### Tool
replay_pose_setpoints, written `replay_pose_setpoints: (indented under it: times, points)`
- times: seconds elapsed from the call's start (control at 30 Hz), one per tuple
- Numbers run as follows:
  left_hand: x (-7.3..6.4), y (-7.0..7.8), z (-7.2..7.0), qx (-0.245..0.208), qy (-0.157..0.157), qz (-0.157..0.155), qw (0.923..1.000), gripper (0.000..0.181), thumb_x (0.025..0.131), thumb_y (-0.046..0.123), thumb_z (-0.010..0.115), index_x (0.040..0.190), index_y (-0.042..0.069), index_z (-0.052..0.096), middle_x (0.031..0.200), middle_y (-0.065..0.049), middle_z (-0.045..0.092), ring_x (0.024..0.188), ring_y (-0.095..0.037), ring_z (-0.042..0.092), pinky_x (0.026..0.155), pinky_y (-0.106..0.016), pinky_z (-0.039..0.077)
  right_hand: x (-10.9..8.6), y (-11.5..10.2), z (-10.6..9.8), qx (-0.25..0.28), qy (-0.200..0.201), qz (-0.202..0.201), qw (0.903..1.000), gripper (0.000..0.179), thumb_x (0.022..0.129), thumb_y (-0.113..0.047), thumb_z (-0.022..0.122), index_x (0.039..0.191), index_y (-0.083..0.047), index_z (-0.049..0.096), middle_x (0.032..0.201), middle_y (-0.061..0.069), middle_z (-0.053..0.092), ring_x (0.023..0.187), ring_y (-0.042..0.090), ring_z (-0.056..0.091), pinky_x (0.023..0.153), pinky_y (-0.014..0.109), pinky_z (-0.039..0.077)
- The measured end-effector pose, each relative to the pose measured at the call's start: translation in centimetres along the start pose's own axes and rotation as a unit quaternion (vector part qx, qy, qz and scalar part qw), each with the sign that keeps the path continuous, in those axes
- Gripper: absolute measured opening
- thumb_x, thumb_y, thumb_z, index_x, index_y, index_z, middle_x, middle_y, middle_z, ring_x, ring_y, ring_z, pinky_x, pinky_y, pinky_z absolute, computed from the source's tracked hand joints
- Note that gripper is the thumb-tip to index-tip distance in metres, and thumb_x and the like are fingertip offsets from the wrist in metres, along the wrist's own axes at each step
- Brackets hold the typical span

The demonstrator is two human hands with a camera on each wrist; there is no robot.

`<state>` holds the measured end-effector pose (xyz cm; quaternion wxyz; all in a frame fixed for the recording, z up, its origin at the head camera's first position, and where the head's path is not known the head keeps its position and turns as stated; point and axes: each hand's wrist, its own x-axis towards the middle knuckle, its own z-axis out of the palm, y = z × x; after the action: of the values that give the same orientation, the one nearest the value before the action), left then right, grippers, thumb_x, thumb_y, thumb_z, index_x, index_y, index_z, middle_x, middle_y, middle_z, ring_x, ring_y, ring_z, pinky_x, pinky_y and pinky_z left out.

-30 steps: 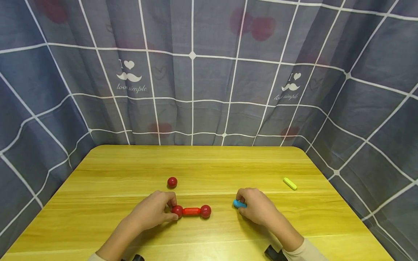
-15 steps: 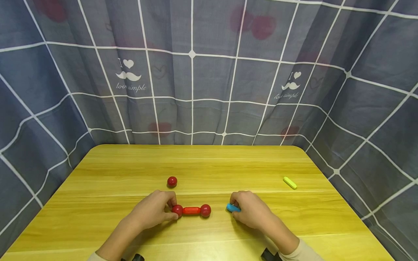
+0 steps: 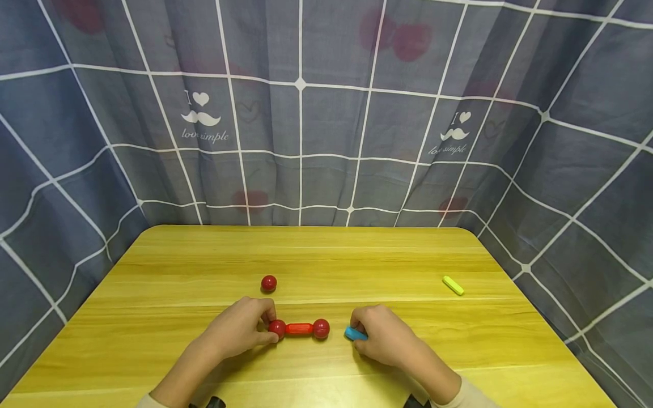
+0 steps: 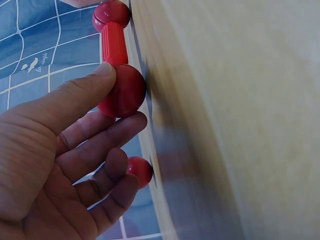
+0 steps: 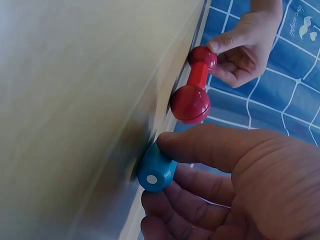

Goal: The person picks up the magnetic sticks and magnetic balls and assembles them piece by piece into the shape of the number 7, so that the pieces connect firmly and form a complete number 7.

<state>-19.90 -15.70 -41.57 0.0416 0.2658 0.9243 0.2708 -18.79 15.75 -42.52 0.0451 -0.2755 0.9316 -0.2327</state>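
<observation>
My left hand [image 3: 238,331] pinches the left red ball [image 3: 277,328] between thumb and fingers. That ball is joined by a ribbed red rod [image 3: 299,329] to a second red ball [image 3: 321,328], and the joined piece lies on the table. To its right, my right hand [image 3: 384,335] holds a blue rod [image 3: 355,334] by thumb and fingertips. In the right wrist view the near end of the blue rod [image 5: 157,172] shows a pale round spot. A short gap separates the blue rod from the right-hand ball.
A loose red ball [image 3: 268,283] sits on the wooden table [image 3: 326,255] beyond my left hand. Farther right lies a yellow-green rod [image 3: 453,285]. A grey-blue checked curtain [image 3: 326,124] hangs around the back and sides.
My right hand has slid left and slightly nearer to me with the blue rod, closing in on the right-hand ball. The left hand and the red piece stay put.
</observation>
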Motion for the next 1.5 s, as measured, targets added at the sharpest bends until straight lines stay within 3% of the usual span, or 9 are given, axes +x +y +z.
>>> replay_pose_setpoints:
  times: [0.37,0.77,1.0,1.5]
  points:
    - [-0.1,0.0,0.0,0.003,0.001,-0.001,1.0000,0.024,0.075,0.022,0.085,0.084,0.018,0.063,0.076,0.015,0.061,0.061,-0.004,0.050,0.054,-0.025,0.044,0.0,-1.1,0.4,0.006,-0.015,-0.013,0.9998,0.008,0.082,-0.011,0.075,0.087,-0.011,0.069,0.070,-0.015,0.056,0.055,-0.001,0.048,0.053,0.018,0.046]
    - [-0.1,0.2,0.0,0.002,-0.001,-0.003,1.0000,0.025,0.075,0.021,0.085,0.084,0.018,0.062,0.076,0.013,0.061,0.061,-0.005,0.050,0.054,-0.024,0.044,0.4,-1.8,1.0,0.032,-0.030,-0.015,0.9989,0.010,0.081,-0.014,0.075,0.089,-0.010,0.070,0.075,-0.015,0.060,0.064,-0.003,0.055,0.060,0.016,0.048]
    - [0.0,0.3,0.0,-0.001,-0.001,0.000,1.0000,0.025,0.075,0.021,0.086,0.084,0.017,0.063,0.077,0.011,0.063,0.062,-0.005,0.050,0.055,-0.024,0.044,0.4,-2.2,1.2,0.065,-0.026,-0.022,0.9973,0.005,0.083,-0.012,0.074,0.085,-0.011,0.070,0.071,-0.016,0.060,0.062,-0.003,0.056,0.058,0.017,0.048]
    - [0.0,0.2,0.1,0.011,-0.001,0.003,0.9999,0.026,0.074,0.022,0.086,0.084,0.018,0.062,0.078,0.012,0.064,0.062,-0.004,0.050,0.056,-0.024,0.044,0.4,-2.5,1.6,0.170,-0.028,0.016,0.9849,0.009,0.082,-0.010,0.075,0.085,-0.008,0.067,0.071,-0.010,0.063,0.063,0.002,0.060,0.057,0.019,0.051]
